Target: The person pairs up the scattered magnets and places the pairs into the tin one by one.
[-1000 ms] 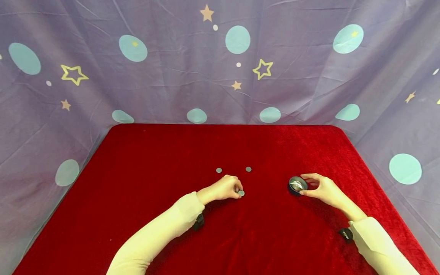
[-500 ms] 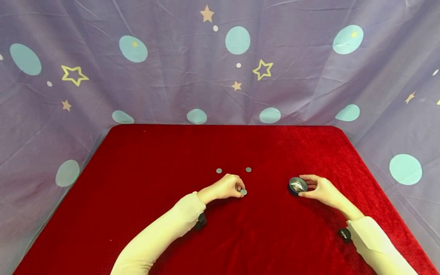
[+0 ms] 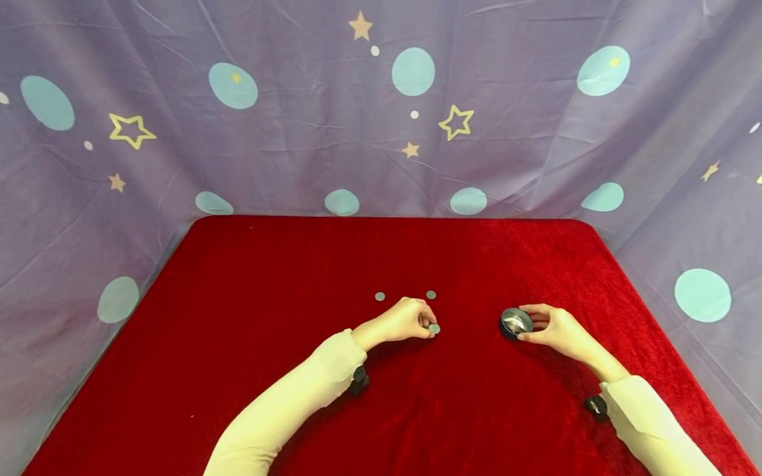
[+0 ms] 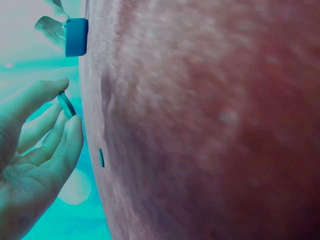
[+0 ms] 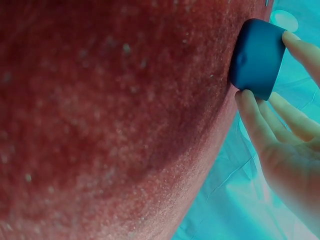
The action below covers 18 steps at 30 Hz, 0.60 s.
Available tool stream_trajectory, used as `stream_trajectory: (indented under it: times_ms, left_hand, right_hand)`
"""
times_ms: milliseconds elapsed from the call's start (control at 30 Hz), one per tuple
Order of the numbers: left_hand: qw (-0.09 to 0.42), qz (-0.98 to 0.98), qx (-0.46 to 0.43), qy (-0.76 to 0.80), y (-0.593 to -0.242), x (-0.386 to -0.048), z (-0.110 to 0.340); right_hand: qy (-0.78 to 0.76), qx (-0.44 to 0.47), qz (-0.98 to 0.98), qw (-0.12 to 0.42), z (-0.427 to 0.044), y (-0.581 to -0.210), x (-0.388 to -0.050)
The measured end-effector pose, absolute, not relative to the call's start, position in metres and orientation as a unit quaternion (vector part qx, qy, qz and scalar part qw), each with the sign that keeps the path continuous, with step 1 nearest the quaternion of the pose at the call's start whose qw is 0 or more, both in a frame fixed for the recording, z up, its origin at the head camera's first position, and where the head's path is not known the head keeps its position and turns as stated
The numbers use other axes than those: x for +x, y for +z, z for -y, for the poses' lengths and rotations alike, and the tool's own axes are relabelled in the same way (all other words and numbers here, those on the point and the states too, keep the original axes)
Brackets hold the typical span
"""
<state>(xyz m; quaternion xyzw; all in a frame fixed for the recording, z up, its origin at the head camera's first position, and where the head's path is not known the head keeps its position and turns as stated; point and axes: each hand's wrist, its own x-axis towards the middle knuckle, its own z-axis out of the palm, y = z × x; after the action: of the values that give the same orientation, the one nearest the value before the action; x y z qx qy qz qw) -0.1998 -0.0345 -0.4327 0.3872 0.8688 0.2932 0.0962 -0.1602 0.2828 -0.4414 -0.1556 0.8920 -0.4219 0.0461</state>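
A: From the head view: pinching a grey disc [image 3: 434, 328] in the left hand [image 3: 405, 321], over red cloth [image 3: 297, 284], and gripping a dark cup [image 3: 516, 323] to its right in the right hand [image 3: 558, 332]!

B: How far along?

A: Partway, by the look: one disc picked up, leaving a far left disc [image 3: 380, 297] and a far right disc [image 3: 431, 295] lying on the cloth.

B: Left wrist view now: holding the grey disc edge-on, apart from the cup, not set down yet.

A: Right wrist view: clasping the cup by its sides! No telling its contents.

Head view high and back from the dark cup [image 3: 516, 322], facing forward-down, right wrist view low beside it, left wrist view farther off, all sharing it
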Motion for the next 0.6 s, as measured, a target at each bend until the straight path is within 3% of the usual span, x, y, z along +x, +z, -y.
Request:
stream_trajectory:
  times_ms: [600]
  left_hand:
    - [0.074, -0.861, 0.393, 0.313, -0.426, -0.207, -0.005]
  right_hand:
    - [-0.420, -0.148, -0.894, 0.048, -0.283, -0.442, -0.161]
